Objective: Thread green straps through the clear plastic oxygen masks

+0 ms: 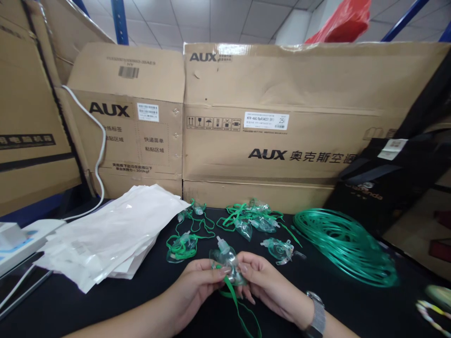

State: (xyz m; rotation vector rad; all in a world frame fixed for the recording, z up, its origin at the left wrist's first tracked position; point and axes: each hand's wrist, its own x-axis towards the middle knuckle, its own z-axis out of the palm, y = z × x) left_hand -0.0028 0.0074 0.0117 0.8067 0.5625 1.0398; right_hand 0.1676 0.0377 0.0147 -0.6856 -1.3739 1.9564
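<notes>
Both of my hands hold one clear green oxygen mask [225, 259] just above the black table [352, 310]. My left hand [202, 280] pinches its left side, fingers closed. My right hand [259, 278], with a metal watch on the wrist, grips the right side. The mask's green elastic strap [243, 315] hangs down between my wrists. Several more masks with green straps lie beyond my hands, one [182, 247] to the left, one [281, 249] to the right, others [254, 220] further back.
A stack of white plastic pouches [109, 232] lies at the left. A coil of green tubing [347, 244] sits at the right. Large AUX cardboard boxes [275, 126] wall the back. A white device [17, 239] with a cable is at far left, a black bag [391, 183] at right.
</notes>
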